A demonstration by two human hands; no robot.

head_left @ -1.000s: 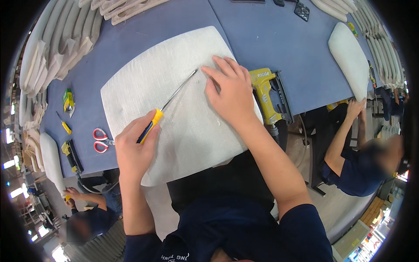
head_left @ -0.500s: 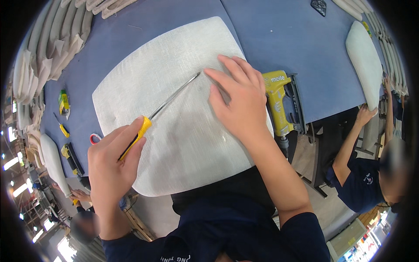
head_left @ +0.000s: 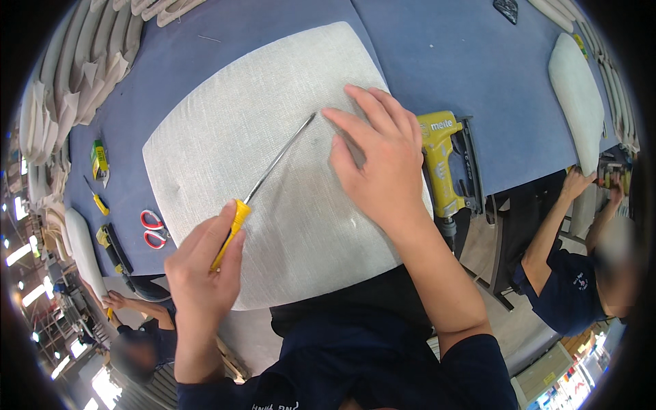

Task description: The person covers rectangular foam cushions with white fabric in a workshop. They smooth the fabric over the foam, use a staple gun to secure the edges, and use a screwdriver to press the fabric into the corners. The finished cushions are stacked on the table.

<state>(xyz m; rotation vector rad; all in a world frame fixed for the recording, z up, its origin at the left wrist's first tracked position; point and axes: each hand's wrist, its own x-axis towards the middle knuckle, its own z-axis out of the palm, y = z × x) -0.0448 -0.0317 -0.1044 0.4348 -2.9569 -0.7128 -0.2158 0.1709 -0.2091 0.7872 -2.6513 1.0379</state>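
Observation:
A padded seat cushion (head_left: pixel 273 171) in light grey fabric lies in front of me, its near edge by my body. My left hand (head_left: pixel 205 270) is closed round the yellow handle of a screwdriver (head_left: pixel 277 160). Its metal shaft slants up and right over the fabric, with the tip close to my right index fingertip. Whether the tip touches the fabric I cannot tell. My right hand (head_left: pixel 383 154) rests over the cushion's right half with fingers spread and nothing held. Beside that hand lies a yellow staple gun (head_left: pixel 443 164).
Red-handled scissors (head_left: pixel 153 229), another screwdriver (head_left: pixel 100 203), a green-yellow packet (head_left: pixel 100 160) and a second staple gun (head_left: pixel 115 249) lie on the blue table (head_left: pixel 444 75), left. Stacked covers (head_left: pixel 82 68) stand far left. Co-workers handle cushions at left and right (head_left: pixel 577 102).
My left hand has moved right and toward me, so the screwdriver stands steeper while its tip stays about in place. More of the scissors shows. My right hand has barely shifted.

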